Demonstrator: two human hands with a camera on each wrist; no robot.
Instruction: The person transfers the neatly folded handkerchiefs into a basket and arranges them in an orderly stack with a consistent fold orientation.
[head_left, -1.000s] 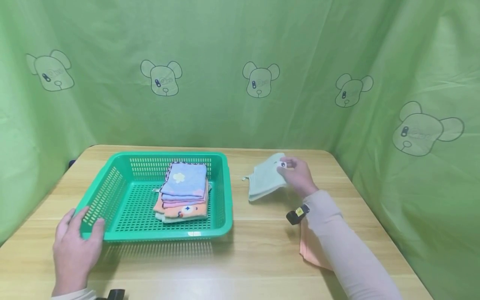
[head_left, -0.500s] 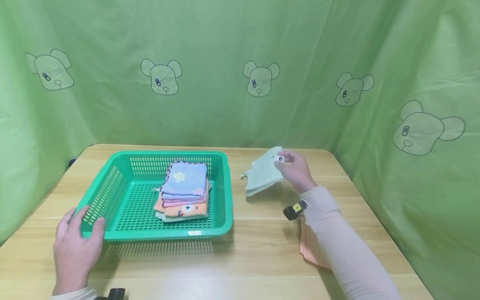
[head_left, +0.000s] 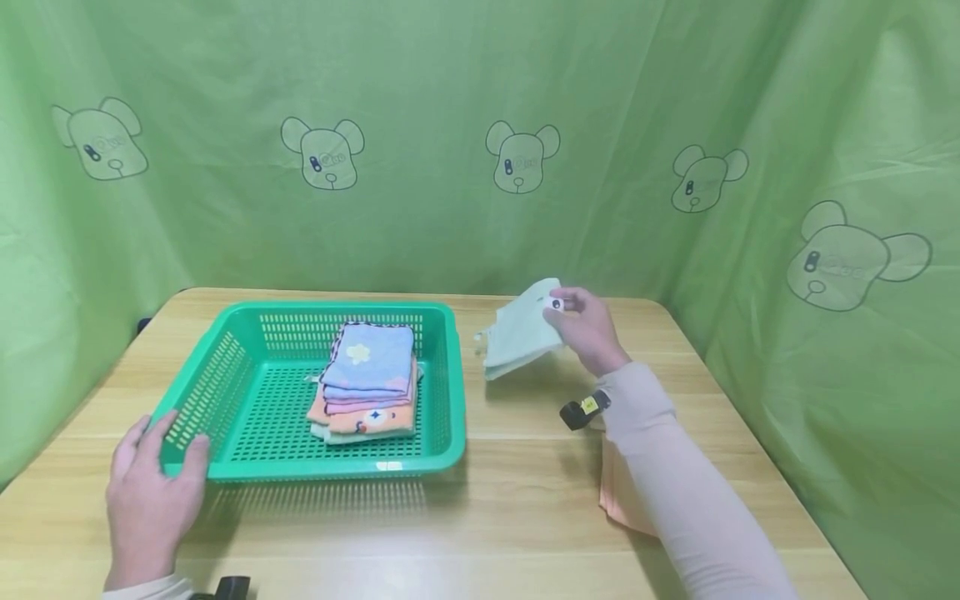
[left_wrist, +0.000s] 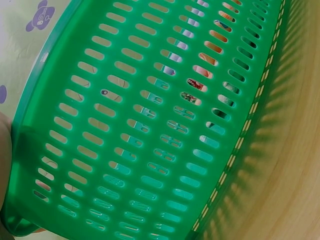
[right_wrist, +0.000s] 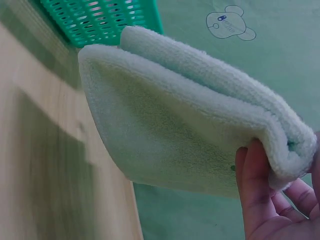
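Observation:
Thumb and fingers of my right hand (head_left: 592, 329) pinch the right edge of a folded pale mint towel (head_left: 521, 329). The towel is held tilted above the table, right of the green plastic basket (head_left: 450, 392). In the right wrist view its thick folded layers (right_wrist: 175, 115) spread out from the fingers. My left hand (head_left: 153, 496) grips the basket's near left corner, its fingers over the rim. Inside the basket, to the right, lies a stack of folded towels: a blue one (head_left: 367, 358) with a yellow flower on top, an orange one (head_left: 375, 421) lower down.
A peach cloth (head_left: 622, 492) lies on the wooden table (head_left: 517, 517), partly hidden under my right forearm. Green curtains (head_left: 420, 233) with bear-head drawings hang behind the table and along its sides. The slotted basket wall (left_wrist: 145, 120) fills most of the left wrist view.
My right hand has lifted the mint towel higher and moved it slightly left and away from me. The left hand and the basket stay in place.

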